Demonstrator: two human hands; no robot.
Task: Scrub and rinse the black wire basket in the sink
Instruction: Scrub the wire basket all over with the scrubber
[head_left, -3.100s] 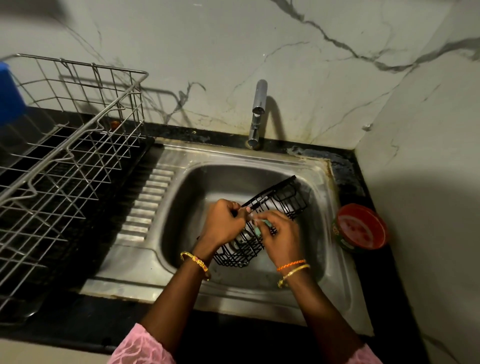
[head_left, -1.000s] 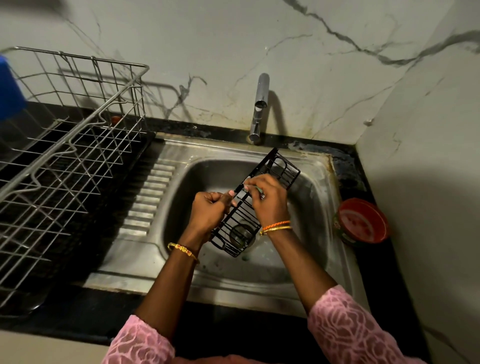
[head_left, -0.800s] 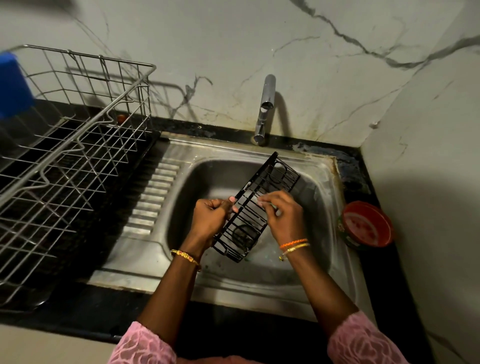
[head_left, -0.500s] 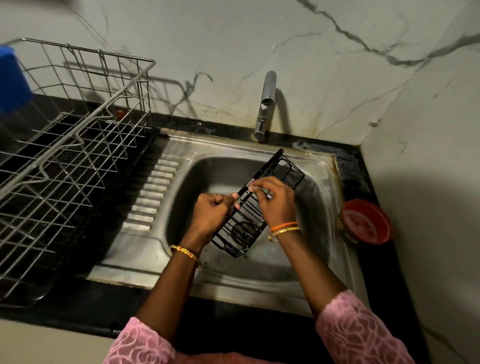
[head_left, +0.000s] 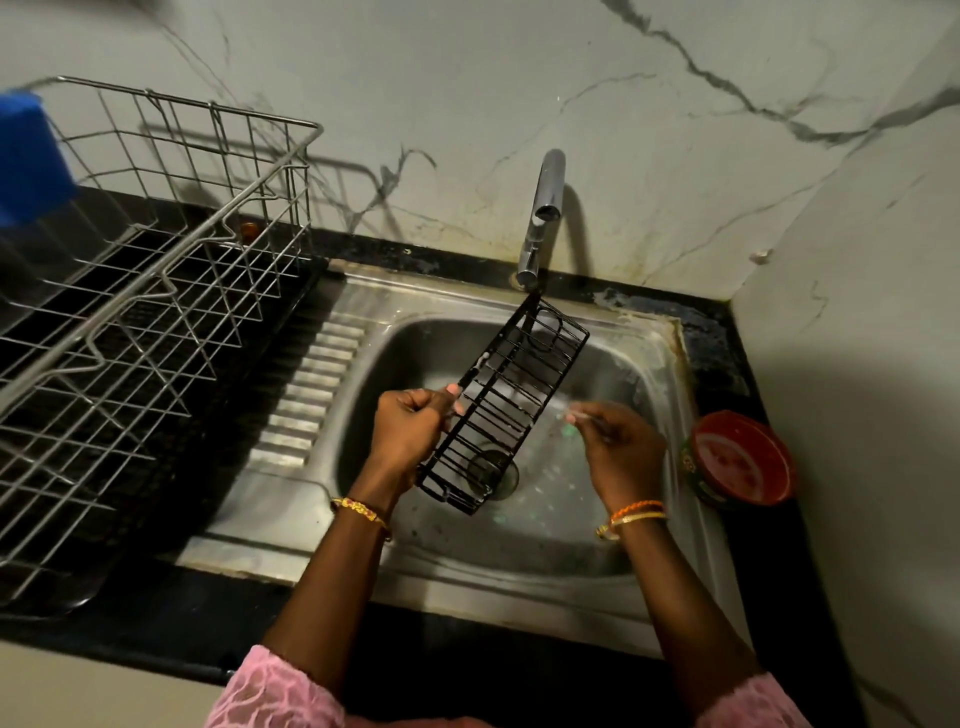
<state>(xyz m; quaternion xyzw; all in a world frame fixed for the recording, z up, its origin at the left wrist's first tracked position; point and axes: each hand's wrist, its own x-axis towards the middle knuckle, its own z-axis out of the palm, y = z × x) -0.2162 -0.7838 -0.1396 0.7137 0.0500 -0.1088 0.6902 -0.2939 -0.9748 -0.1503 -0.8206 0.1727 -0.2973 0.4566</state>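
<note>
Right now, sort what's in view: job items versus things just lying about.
For the job: black wire basket in the left hand; right hand apart from it; sink; tap.

Lying about: steel dish rack; red bowl; blue object.

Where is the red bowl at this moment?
In the head view, the red bowl stands on the black counter at the right edge of the sink, beside the right hand and near the corner wall.
</note>
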